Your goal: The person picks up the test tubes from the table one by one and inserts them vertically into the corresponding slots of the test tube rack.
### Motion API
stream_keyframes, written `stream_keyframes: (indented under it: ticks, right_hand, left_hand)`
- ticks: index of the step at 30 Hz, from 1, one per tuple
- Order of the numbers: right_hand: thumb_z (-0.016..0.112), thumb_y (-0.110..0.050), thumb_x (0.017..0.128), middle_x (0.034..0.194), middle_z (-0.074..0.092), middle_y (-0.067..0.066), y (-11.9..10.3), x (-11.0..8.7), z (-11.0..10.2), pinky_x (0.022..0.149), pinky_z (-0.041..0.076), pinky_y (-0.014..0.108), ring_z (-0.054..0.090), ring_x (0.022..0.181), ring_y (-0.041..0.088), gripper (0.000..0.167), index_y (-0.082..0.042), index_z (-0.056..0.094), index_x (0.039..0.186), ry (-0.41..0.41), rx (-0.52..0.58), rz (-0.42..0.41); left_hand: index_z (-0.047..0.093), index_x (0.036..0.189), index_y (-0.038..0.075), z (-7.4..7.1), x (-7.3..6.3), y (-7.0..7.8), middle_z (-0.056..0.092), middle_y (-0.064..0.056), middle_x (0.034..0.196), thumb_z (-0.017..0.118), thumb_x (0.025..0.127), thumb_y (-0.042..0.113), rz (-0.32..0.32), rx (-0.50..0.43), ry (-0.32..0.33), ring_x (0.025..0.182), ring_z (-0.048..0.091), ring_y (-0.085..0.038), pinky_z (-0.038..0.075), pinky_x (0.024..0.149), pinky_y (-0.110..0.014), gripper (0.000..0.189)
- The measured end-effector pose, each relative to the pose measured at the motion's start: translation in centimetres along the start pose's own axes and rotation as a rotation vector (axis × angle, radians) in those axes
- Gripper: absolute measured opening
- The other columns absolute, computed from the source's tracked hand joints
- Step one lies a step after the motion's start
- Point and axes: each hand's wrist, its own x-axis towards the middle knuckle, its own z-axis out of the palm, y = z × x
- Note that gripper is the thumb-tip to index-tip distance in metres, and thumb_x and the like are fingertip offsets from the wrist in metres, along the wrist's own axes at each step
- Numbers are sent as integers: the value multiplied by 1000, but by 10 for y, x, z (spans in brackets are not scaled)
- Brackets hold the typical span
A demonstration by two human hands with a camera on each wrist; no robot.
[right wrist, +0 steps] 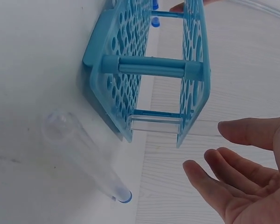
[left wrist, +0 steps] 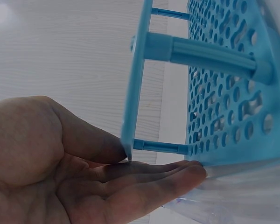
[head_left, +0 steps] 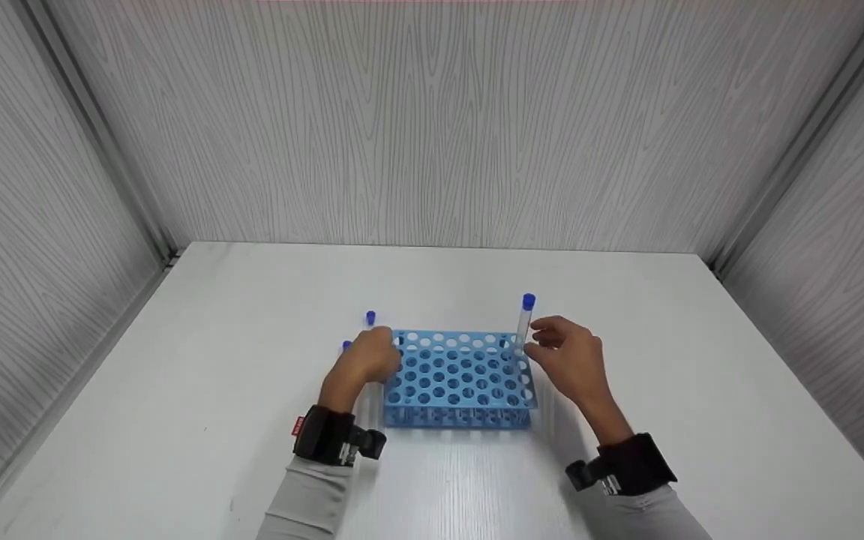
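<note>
Standing in one rack (head_left: 460, 408): one tube (head_left: 523, 324); right hand (head_left: 571, 361) grip apart, left hand (head_left: 367, 358) grip clamped on rack

Left hand (head_left: 372, 355): I see the thumb (left wrist: 91, 142) pinching toward close-set, extended fingers (left wrist: 151, 192).
Left arm (head_left: 308, 495): stretched forward, wrist (head_left: 338, 394) behind the fingers.
Right hand (head_left: 571, 358): thumb (right wrist: 247, 130) straight, a gap between it and the slightly bent fingers (right wrist: 207, 186).
Right arm (head_left: 646, 514): slants back from its fingers.
</note>
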Motion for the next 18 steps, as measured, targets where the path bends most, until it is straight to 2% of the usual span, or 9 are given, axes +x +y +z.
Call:
stream_keyframes:
  ticks: [6,12,18]
  right_hand:
    - [69,-14,91,108,75,17,5,2,-2,89,57,50,72,103,34,33,-3,69,122,-8,-21,39]
    - [66,-14,93,106,76,18,11,4,-1,86,58,49,73,99,34,30,-1,70,120,16,-44,39]
    - [65,-14,94,107,75,20,17,5,0,83,58,47,72,96,34,31,-1,69,122,6,-81,63]
  left_hand:
    - [49,142,-8,1,0,-1,61,-19,122,45,101,8,7,-7,-2,94,59,-26,44,66,-29,44]
    - [52,136,-9,-1,-1,-2,61,-18,109,44,99,5,46,-11,7,80,55,-23,40,59,-28,41]
    - [51,138,-9,0,-2,-2,61,-19,112,44,99,5,49,-19,11,84,57,-24,42,61,-28,42]
